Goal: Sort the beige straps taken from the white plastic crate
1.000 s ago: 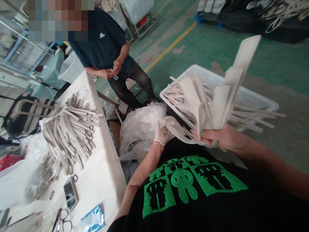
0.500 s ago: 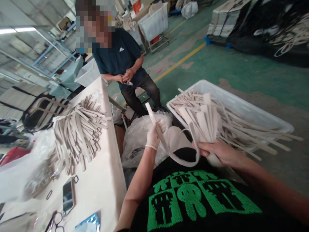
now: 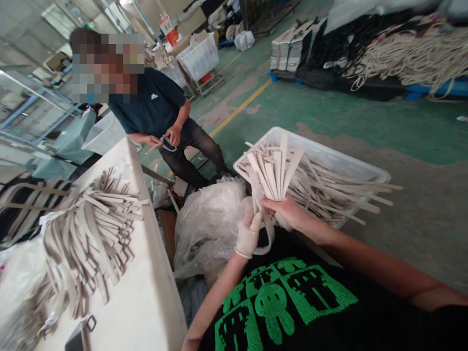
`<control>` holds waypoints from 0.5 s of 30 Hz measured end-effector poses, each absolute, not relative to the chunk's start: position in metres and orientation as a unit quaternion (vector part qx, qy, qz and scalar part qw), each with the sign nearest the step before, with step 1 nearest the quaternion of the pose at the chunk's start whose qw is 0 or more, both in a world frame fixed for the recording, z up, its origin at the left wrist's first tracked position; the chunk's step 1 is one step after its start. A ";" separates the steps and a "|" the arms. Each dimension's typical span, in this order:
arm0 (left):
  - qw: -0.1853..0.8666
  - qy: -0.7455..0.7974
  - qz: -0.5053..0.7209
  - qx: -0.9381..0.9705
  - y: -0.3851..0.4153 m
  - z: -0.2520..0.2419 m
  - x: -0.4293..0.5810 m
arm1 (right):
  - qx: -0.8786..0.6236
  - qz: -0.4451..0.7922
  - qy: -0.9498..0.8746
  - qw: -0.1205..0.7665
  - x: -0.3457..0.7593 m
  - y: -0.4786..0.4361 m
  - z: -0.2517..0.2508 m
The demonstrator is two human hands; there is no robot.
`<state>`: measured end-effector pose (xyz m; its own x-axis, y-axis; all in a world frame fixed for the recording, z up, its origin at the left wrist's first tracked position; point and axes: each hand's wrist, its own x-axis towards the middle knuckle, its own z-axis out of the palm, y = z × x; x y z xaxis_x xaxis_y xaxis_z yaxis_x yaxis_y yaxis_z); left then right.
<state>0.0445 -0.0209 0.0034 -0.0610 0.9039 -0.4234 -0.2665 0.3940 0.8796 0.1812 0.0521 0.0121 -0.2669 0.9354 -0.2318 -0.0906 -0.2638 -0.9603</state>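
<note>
In my right hand (image 3: 288, 210) is a fanned bundle of pale fabric straps (image 3: 275, 173), their flat ends pointing up and away from me. My left hand (image 3: 248, 234), in a white glove, is close beside it with fingers closed on a single strap (image 3: 268, 233) that loops down between both hands. Part of that strap is hidden behind the gloved fingers. Just beyond the bundle stands a white plastic bin (image 3: 351, 163) filled with more loose straps (image 3: 321, 187), several jutting over its rim.
At left a white-covered table (image 3: 153, 278) carries a tied heap of straps (image 3: 91, 234), a phone (image 3: 77, 337) and a small dark ring (image 3: 91, 322). Clear plastic bags (image 3: 208, 219) lie between table and bin. A co-worker (image 3: 153, 107) stands ahead, holding a strap.
My left hand has moved right, toward the bundle, bringing its strap close to the others. The view has swung right. The co-worker's hands have moved apart, with a strap showing between them.
</note>
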 end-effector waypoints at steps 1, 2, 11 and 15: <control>0.597 0.568 0.469 0.317 -0.021 0.002 0.046 | -0.464 0.646 -0.459 0.395 0.182 0.052 0.011; 0.564 0.581 0.470 0.351 -0.022 -0.001 0.048 | -0.469 0.642 -0.460 0.394 0.183 0.052 0.010; 0.549 0.590 0.371 0.461 -0.027 0.005 0.043 | -0.413 0.663 -0.492 0.385 0.210 0.090 0.032; 0.593 0.575 0.365 0.429 -0.027 0.020 0.045 | -0.384 0.678 -0.507 0.368 0.221 0.099 0.054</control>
<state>0.0447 -0.0273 0.0203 0.0725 0.9270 -0.3680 0.0600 0.3643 0.9294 0.2208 0.0993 0.0538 -0.4339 0.8887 -0.1483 -0.1092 -0.2152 -0.9704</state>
